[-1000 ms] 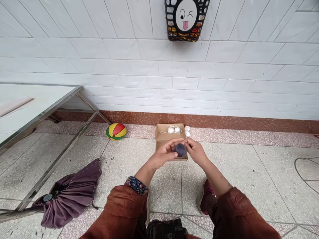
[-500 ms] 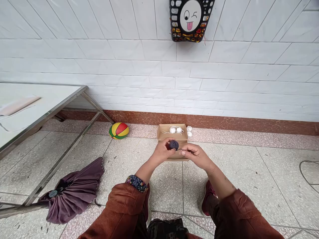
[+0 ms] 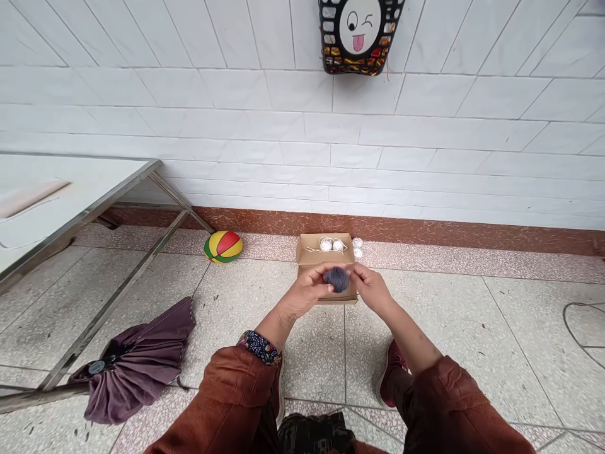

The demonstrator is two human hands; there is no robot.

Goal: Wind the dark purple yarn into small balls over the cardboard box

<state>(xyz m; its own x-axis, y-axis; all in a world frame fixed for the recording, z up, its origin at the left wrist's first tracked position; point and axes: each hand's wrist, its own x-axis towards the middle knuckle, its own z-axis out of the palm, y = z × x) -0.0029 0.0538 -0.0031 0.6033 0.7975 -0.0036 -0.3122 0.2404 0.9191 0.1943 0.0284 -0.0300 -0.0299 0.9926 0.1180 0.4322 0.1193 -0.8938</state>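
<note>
One dark gray yarn ball (image 3: 337,280) sits in our left hand (image 3: 305,293), held between thumb and fingers over the open cardboard box (image 3: 308,257). Our right hand (image 3: 373,290), lower and farther out along a strand half a second ago, is now at the ball's right edge; we cannot tell whether its fingers grip yarn. Beyond, white balls (image 3: 326,244) lie in the box as before.
</note>
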